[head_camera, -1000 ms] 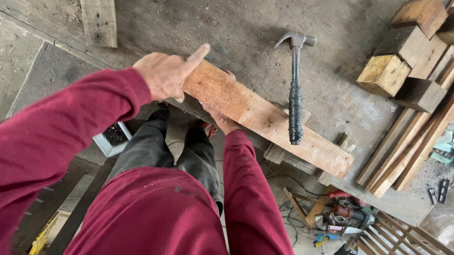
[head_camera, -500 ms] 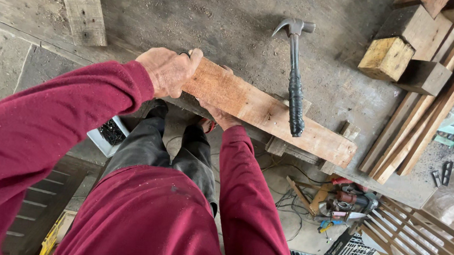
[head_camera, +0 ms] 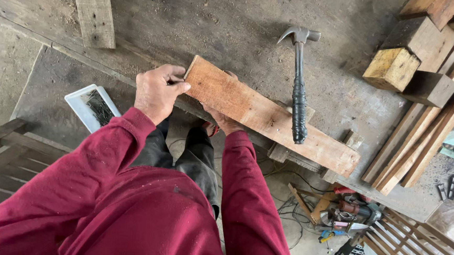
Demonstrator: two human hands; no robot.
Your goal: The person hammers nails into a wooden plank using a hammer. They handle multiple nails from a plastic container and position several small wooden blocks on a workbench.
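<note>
we have the reddish plank [head_camera: 269, 117] lying slantwise on the grey workbench [head_camera: 217, 22], its near edge over the bench's rim. our left hand [head_camera: 157, 92] pinches its upper-left end, thumb on the corner; our right hand [head_camera: 221, 121] cups the plank from below, mostly hidden. the hammer [head_camera: 298, 90] rests untouched, its handle across the plank, so no nailing shows yet. wooden blocks [head_camera: 393, 68] and slats [head_camera: 426, 139] sit at the right; tools litter the floor.

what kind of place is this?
Most likely a rough woodworking or carpentry workshop. A sawdust-strewn workbench carries a claw hammer, cut wood blocks and stacked battens, and both hands grip a reddish plank at its edge.
</note>
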